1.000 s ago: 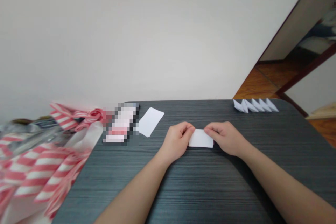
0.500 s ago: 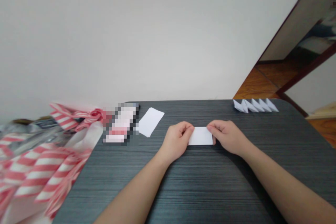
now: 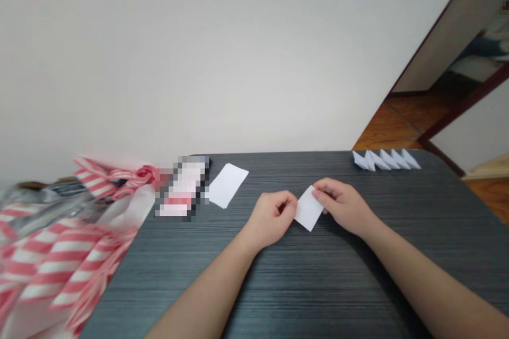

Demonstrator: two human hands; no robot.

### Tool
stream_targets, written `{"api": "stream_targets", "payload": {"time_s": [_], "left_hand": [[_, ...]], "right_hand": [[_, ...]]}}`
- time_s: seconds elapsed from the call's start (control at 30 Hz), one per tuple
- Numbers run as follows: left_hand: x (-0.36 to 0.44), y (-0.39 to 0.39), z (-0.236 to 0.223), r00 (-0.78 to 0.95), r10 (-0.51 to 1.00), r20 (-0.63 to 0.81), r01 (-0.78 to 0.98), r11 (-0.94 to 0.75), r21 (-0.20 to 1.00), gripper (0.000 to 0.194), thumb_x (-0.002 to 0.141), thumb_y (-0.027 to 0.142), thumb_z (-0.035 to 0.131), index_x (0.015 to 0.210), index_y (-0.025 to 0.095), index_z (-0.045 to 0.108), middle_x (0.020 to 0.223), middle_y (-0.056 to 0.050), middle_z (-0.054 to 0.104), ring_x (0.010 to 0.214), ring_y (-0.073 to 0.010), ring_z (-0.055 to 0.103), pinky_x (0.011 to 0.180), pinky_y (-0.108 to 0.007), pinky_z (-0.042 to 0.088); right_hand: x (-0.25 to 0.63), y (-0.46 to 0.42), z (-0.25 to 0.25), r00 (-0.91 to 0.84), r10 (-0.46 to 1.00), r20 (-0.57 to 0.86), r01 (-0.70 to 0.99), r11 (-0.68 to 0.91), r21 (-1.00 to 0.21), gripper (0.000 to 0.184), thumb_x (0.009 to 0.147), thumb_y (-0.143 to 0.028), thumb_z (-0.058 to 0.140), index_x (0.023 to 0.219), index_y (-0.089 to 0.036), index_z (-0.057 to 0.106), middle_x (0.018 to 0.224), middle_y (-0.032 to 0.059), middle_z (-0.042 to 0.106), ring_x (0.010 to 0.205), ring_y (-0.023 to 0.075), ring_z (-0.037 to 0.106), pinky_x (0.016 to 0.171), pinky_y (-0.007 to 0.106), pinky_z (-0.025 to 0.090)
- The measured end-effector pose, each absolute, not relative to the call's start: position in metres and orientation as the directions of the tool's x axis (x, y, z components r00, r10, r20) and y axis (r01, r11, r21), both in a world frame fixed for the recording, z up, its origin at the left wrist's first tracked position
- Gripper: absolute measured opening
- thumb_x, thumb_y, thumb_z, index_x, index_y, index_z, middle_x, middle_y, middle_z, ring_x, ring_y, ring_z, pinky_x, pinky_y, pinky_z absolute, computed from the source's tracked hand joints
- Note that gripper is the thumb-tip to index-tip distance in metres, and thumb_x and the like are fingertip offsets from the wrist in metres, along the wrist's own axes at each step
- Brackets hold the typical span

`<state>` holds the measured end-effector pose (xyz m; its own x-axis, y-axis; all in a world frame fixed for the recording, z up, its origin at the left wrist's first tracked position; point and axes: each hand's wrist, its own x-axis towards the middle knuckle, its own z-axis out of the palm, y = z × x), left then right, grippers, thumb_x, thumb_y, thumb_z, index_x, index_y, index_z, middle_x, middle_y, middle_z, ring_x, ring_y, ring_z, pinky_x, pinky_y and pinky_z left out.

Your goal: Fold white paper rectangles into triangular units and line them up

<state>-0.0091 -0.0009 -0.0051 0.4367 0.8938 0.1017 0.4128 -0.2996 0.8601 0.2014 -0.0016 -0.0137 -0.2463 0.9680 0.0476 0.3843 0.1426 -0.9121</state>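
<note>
We hold the small white paper (image 3: pixel 309 212) before us, near 12 o'clock, over the dark counter (image 3: pixel 314 291). Our left hand (image 3: pixel 271 218) pinches its left corner; our right hand (image 3: pixel 344 206) grips its upper right edge. From this paper, flat white sheets (image 3: pixel 228 185) lie at 10 o'clock and folded white pieces (image 3: pixel 386 160) at 2 o'clock.

Bare left grip (image 3: pixel 274 217) and bare right grip (image 3: pixel 342 206), bare forearms (image 3: pixel 209 286) slimmer toward the wrists (image 3: pixel 249 239)
</note>
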Motion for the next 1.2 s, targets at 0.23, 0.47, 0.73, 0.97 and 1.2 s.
{"api": "stream_targets", "payload": {"time_s": [0.23, 0.47, 0.73, 0.97, 1.2], "left_hand": [[-0.007, 0.002, -0.009, 0.393, 0.919, 0.037, 0.364, -0.193, 0.911, 0.025, 0.094, 0.034, 0.050, 0.081, 0.017, 0.064, 0.063, 0.002, 0.057, 0.057, -0.0107, 0.049, 0.053, -0.022, 0.035], [-0.005, 0.002, -0.012, 0.332, 0.942, -0.043, 0.184, -0.020, 0.983, 0.017, 0.092, 0.035, 0.053, 0.093, 0.018, 0.058, 0.055, 0.006, 0.051, 0.048, -0.0095, 0.047, 0.048, -0.020, 0.035], [-0.010, 0.002, -0.012, 0.324, 0.946, 0.014, 0.167, -0.072, 0.983, 0.015, 0.093, 0.028, 0.049, 0.098, 0.018, 0.060, 0.057, 0.005, 0.053, 0.053, -0.0106, 0.050, 0.052, -0.020, 0.038], [-0.011, 0.001, -0.008, 0.357, 0.934, 0.025, 0.104, -0.066, 0.992, 0.022, 0.093, 0.035, 0.052, 0.096, 0.015, 0.062, 0.060, 0.003, 0.054, 0.055, -0.0106, 0.052, 0.055, -0.022, 0.040], [-0.008, 0.001, -0.013, 0.393, 0.920, 0.010, 0.050, -0.033, 0.998, 0.022, 0.088, 0.027, 0.060, 0.106, 0.017, 0.056, 0.075, 0.001, 0.060, 0.060, -0.0100, 0.054, 0.056, -0.021, 0.042]], "right_hand": [[0.194, -0.003, -0.013, -0.268, 0.963, -0.001, 0.271, 0.075, -0.960, 0.018, 0.090, -0.029, 0.057, 0.104, -0.019, 0.063, 0.070, -0.0007, 0.065, 0.057, 0.0133, 0.059, 0.056, 0.025, 0.047], [0.195, -0.007, -0.015, -0.368, 0.928, -0.061, 0.209, 0.019, -0.978, 0.017, 0.091, -0.023, 0.055, 0.107, -0.019, 0.055, 0.061, -0.0039, 0.064, 0.044, 0.0088, 0.049, 0.045, 0.020, 0.035], [0.198, -0.004, -0.017, -0.316, 0.948, -0.044, 0.219, 0.028, -0.975, 0.024, 0.091, -0.025, 0.053, 0.107, -0.016, 0.068, 0.061, -0.0019, 0.061, 0.048, 0.0098, 0.050, 0.047, 0.021, 0.038], [0.202, -0.005, -0.015, -0.318, 0.948, -0.028, 0.303, 0.074, -0.950, 0.028, 0.089, -0.018, 0.051, 0.102, -0.019, 0.076, 0.056, -0.0034, 0.056, 0.051, 0.0107, 0.051, 0.054, 0.023, 0.040], [0.201, -0.004, -0.018, -0.282, 0.958, -0.051, 0.284, 0.033, -0.958, 0.026, 0.089, -0.022, 0.052, 0.102, -0.018, 0.075, 0.051, -0.0042, 0.055, 0.048, 0.0110, 0.050, 0.052, 0.023, 0.039]]}}
